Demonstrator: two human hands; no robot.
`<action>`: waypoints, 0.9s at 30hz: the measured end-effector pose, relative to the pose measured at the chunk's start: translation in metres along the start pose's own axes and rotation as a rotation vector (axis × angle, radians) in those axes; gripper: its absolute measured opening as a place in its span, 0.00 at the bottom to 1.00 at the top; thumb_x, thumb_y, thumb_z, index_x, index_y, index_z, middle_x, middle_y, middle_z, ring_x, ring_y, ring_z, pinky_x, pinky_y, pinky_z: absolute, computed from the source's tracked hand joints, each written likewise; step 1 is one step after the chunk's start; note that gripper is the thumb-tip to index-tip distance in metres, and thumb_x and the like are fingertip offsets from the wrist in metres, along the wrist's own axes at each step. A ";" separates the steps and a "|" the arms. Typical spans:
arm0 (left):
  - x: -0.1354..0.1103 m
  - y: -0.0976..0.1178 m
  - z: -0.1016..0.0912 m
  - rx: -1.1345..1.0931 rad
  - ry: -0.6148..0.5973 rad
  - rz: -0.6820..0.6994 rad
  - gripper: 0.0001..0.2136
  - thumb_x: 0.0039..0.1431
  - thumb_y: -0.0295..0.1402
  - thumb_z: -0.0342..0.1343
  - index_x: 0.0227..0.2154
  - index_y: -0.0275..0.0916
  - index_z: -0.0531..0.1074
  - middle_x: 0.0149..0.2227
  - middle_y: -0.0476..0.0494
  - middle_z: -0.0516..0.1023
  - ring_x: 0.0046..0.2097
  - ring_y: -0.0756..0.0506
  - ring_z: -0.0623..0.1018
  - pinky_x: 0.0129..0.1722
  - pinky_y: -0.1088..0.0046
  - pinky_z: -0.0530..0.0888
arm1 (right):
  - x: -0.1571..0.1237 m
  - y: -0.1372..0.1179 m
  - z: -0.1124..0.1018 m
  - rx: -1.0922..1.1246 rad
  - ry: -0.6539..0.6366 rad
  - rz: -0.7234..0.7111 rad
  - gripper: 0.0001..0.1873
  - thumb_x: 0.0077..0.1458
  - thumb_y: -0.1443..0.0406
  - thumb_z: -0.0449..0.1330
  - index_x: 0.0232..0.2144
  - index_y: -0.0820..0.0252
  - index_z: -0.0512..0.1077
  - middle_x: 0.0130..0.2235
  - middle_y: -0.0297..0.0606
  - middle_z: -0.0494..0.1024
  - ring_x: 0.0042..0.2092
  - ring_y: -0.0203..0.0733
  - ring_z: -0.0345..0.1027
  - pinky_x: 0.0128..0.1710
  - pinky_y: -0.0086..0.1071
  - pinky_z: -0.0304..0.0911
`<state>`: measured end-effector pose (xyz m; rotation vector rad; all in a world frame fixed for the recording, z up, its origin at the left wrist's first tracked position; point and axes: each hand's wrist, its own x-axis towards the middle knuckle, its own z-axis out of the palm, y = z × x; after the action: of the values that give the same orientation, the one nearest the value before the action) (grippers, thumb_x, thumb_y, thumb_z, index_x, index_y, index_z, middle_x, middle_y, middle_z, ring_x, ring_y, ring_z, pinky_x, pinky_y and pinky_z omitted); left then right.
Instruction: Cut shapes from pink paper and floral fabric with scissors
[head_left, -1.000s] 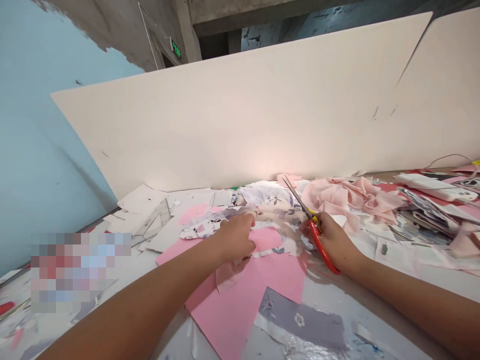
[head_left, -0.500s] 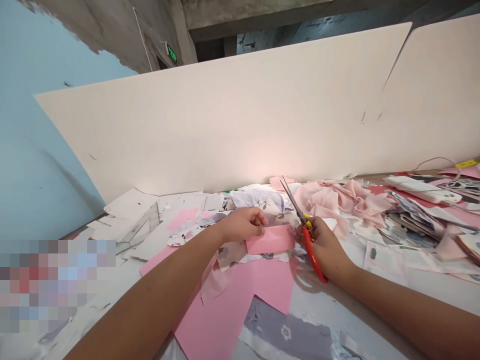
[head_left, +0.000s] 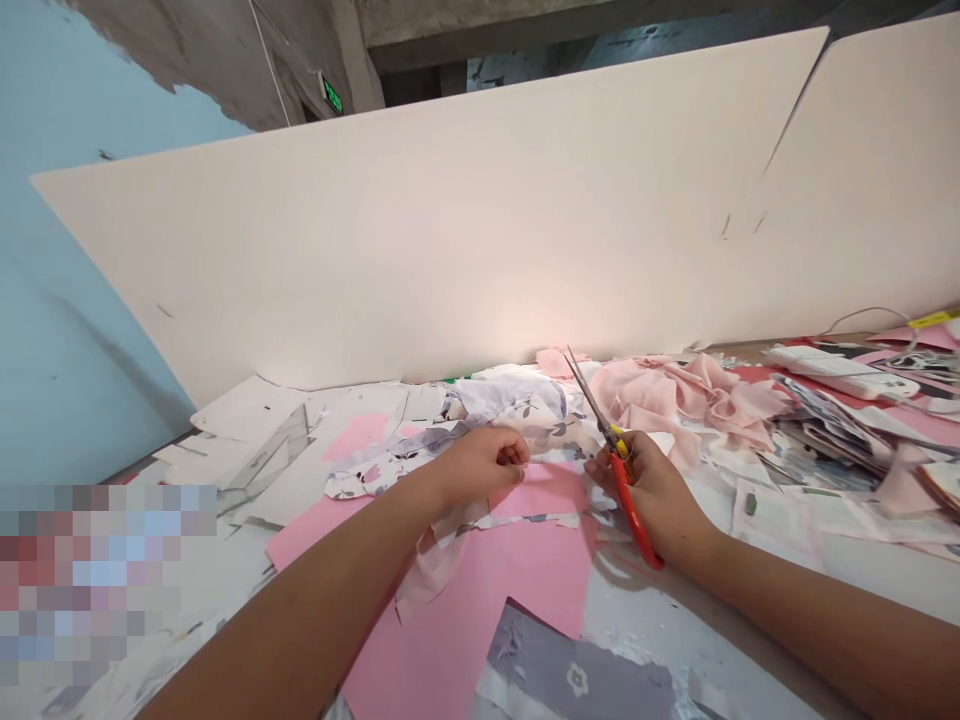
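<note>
My right hand (head_left: 656, 492) grips red-handled scissors (head_left: 615, 462), their closed blades pointing up and away towards the board. My left hand (head_left: 480, 462) is closed in a loose fist, pinching the edge of a small pink paper piece (head_left: 544, 490) with a floral fabric scrap (head_left: 442, 545) under it. Both rest on a large pink sheet (head_left: 480, 610) on the table. The two hands lie about a hand's width apart.
A tall cream board (head_left: 480, 230) stands along the table's back. Crumpled pink cloth (head_left: 675, 395) and stacked fabric swatches (head_left: 847, 420) lie at the right. White paper offcuts and a clear triangle ruler (head_left: 270, 455) lie left. A grey floral fabric piece (head_left: 577, 680) lies near me.
My left hand lifted the small pink piece and then lowered it back onto the pile. The right hand with the scissors stayed nearly in place.
</note>
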<state>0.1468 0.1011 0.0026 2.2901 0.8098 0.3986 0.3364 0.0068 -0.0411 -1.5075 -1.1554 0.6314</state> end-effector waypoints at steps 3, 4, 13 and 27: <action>-0.001 -0.002 -0.001 -0.009 -0.019 0.020 0.05 0.46 0.30 0.49 0.27 0.40 0.68 0.29 0.51 0.70 0.30 0.51 0.69 0.27 0.77 0.65 | 0.000 0.002 0.000 0.050 0.006 -0.010 0.15 0.42 0.60 0.60 0.30 0.55 0.57 0.29 0.31 0.67 0.32 0.38 0.65 0.26 0.29 0.61; -0.002 -0.003 -0.001 -0.007 -0.022 0.027 0.05 0.46 0.30 0.49 0.27 0.40 0.68 0.29 0.51 0.70 0.30 0.51 0.69 0.27 0.77 0.65 | 0.000 0.003 0.000 0.055 0.011 -0.012 0.16 0.42 0.60 0.61 0.29 0.55 0.57 0.29 0.31 0.67 0.32 0.38 0.65 0.26 0.29 0.61; -0.004 0.000 -0.006 0.036 -0.066 0.043 0.07 0.46 0.31 0.49 0.29 0.39 0.70 0.34 0.48 0.72 0.32 0.50 0.70 0.30 0.76 0.67 | 0.001 0.004 0.000 0.052 0.010 -0.029 0.16 0.42 0.59 0.61 0.30 0.55 0.58 0.29 0.31 0.67 0.31 0.38 0.65 0.25 0.29 0.61; -0.010 0.006 -0.018 0.047 -0.100 -0.047 0.07 0.47 0.32 0.50 0.31 0.41 0.69 0.33 0.49 0.72 0.34 0.49 0.72 0.30 0.77 0.67 | 0.000 0.002 0.001 0.045 -0.007 -0.017 0.15 0.42 0.60 0.61 0.29 0.55 0.58 0.27 0.30 0.67 0.29 0.36 0.64 0.25 0.29 0.62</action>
<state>0.1333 0.0998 0.0187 2.3100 0.8287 0.2444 0.3364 0.0072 -0.0437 -1.4576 -1.1508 0.6476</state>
